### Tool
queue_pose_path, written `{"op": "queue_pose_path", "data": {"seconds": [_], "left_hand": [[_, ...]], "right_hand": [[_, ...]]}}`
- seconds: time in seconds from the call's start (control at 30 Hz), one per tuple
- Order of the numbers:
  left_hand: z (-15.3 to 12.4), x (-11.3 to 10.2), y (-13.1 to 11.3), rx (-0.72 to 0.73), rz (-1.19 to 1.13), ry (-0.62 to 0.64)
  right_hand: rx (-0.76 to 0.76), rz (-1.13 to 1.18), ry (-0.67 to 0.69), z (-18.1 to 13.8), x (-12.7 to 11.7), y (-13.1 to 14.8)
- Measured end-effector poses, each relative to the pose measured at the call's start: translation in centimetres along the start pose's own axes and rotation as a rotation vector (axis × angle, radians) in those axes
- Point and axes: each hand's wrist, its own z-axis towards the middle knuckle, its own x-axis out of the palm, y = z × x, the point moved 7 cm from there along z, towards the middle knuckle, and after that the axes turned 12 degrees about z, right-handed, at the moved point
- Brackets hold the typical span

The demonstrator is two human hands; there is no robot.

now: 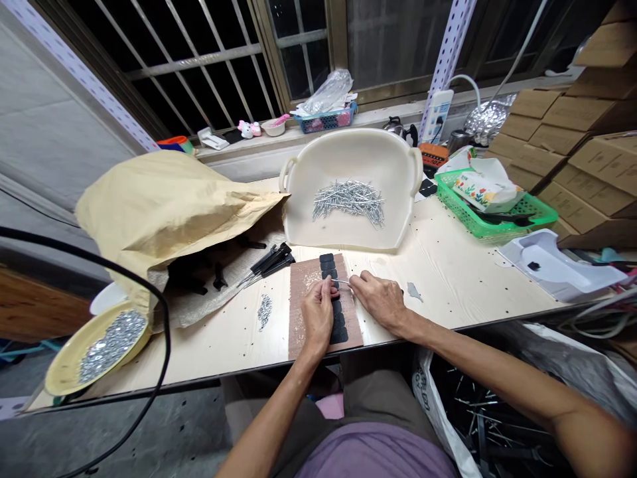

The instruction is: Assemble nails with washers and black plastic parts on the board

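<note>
My right hand (381,299) is closed around a tool with a thin metal rod (341,281). A dark end, perhaps its handle, peeps out behind the palm. The rod points left to the fingertips of my left hand (318,312), which are pinched together at its tip; what they hold is too small to make out. Both hands are above a brown board (303,299) bearing a column of black rounded pads (338,325). Left of the board lie a small pile of shiny metal pieces (265,311) and several black-handled rods (269,263).
Behind the board stands a cream scoop-shaped tub (348,156) with metal pins (348,201). A paper sack (164,199) gapes at left, beside a yellow bowl (54,378) of metal pieces. Right are a green basket (490,229) and stacked cartons (562,133). A black cable (166,318) arcs across the left.
</note>
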Motion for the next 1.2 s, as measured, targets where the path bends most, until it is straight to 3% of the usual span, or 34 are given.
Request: {"op": "queue_pose_path", "data": {"seconds": [0.17, 0.43, 0.67, 0.8, 0.9, 1.2], "left_hand": [[-0.5, -0.3, -1.4, 0.110, 0.055, -0.033], [1.3, -0.8, -1.3, 0.135, 0.173, 0.126], [2.5, -2.6, -0.3, 0.224, 0.356, 0.056], [2.2, -1.7, -1.0, 0.401, 0.596, 0.082], [2.0, -0.9, -1.5, 0.501, 0.646, 0.133], [2.2, -0.8, -0.1, 0.518, 0.670, 0.203]], "right_hand": [[-0.024, -0.017, -0.014, 0.0, 0.2, 0.0], [-0.051, 0.079, 0.039, 0.3, 0.6, -1.5], [-0.088, 0.119, 0.085, 0.9, 0.6, -2.9], [-0.143, 0.100, 0.116, 1.2, 0.8, -3.0], [-0.161, 0.082, 0.131, 1.4, 1.0, -3.0], [-0.190, 0.069, 0.148, 2.4, 1.3, -2.6]]}}
